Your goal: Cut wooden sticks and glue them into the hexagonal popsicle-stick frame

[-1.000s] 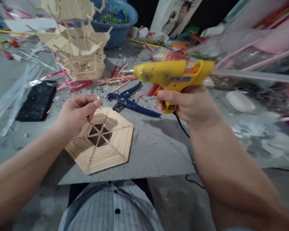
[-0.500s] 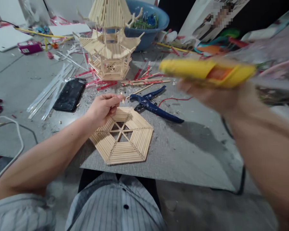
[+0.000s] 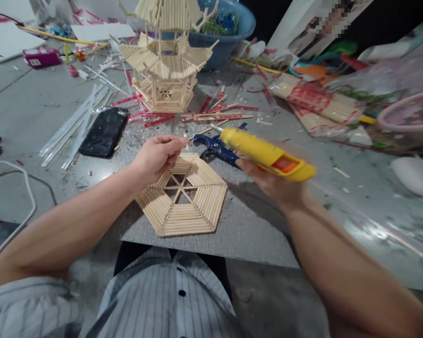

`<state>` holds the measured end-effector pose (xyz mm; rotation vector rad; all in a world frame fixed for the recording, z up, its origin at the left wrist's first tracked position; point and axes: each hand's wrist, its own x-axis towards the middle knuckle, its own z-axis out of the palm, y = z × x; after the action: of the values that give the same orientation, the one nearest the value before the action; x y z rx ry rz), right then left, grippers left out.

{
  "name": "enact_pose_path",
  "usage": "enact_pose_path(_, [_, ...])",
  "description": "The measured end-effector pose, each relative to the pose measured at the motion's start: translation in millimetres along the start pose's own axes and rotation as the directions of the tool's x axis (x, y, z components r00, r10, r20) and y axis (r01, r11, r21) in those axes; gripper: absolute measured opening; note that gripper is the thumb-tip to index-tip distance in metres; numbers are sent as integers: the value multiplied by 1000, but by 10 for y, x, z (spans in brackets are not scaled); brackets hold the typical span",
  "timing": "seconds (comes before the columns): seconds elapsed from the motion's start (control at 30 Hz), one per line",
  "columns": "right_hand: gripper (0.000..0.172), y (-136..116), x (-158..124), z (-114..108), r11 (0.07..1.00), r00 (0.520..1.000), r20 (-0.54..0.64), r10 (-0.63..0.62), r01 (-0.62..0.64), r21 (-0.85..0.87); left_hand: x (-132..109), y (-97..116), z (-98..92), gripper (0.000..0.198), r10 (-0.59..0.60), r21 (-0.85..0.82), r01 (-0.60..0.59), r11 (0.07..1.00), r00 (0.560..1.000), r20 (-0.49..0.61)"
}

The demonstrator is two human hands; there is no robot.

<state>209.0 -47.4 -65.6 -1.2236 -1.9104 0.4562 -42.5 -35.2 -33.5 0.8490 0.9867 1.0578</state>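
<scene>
My left hand [image 3: 158, 155] pinches a tiny wooden stick piece [image 3: 185, 139] just above the far edge of a flat hexagonal panel of wooden sticks [image 3: 183, 195]. My right hand [image 3: 271, 180] grips a yellow glue gun [image 3: 266, 154], blurred by motion, with its nozzle pointing left toward the stick piece and a short way from it. The panel lies on a grey mat [image 3: 254, 225] in front of me.
A wooden stick pagoda model [image 3: 165, 61] stands behind the panel. Blue cutters [image 3: 215, 146] lie under the gun's nozzle. A black phone [image 3: 104, 131] lies left, beside clear plastic strips. A blue basin [image 3: 225, 33], packs of sticks [image 3: 313, 101] and clutter fill the back and right.
My right hand has brought the glue gun down and left, from high on the right to close by the stick piece. My left hand has barely moved.
</scene>
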Motion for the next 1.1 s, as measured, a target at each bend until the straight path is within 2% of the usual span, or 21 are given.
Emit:
enact_pose_path(0.07, [17,-16,-91,91,990,991,-16,-131,130,-62,-6,-1,8,30,-5,0,5,1000,1000,-3])
enact_pose_path(0.13, [14,-30,-126,152,971,972,38,-232,234,-51,-9,-2,14,30,-4,7,4,1000,1000,-8])
enact_pose_path(0.23, [18,-44,-123,192,948,947,84,-309,314,-56,-7,-8,19,28,-3,16,3,1000,1000,-12])
enact_pose_path(0.4, [18,-55,-106,187,911,918,46,-394,397,-113,-10,-14,17,29,1,26,-1,1000,1000,-17])
enact_pose_path(0.47, [18,-65,-112,177,906,916,47,-399,402,-134,-12,-17,14,27,6,33,-6,999,1000,-19])
enact_pose_path(0.63, [20,-112,-142,160,930,946,87,-311,322,-179,-5,-30,9,24,5,44,-4,999,1000,-12])
enact_pose_path(0.73, [18,-142,-139,163,920,938,79,-337,346,-186,1,-33,12,26,-1,66,3,998,1000,-22])
enact_pose_path(0.9, [16,-178,-115,173,868,891,21,-454,448,-216,12,-44,-1,26,-9,97,11,995,1000,-23])
enact_pose_path(1.1, [19,-156,-135,173,870,901,14,-434,423,-254,22,-58,-9,24,-11,96,14,995,1000,-29])
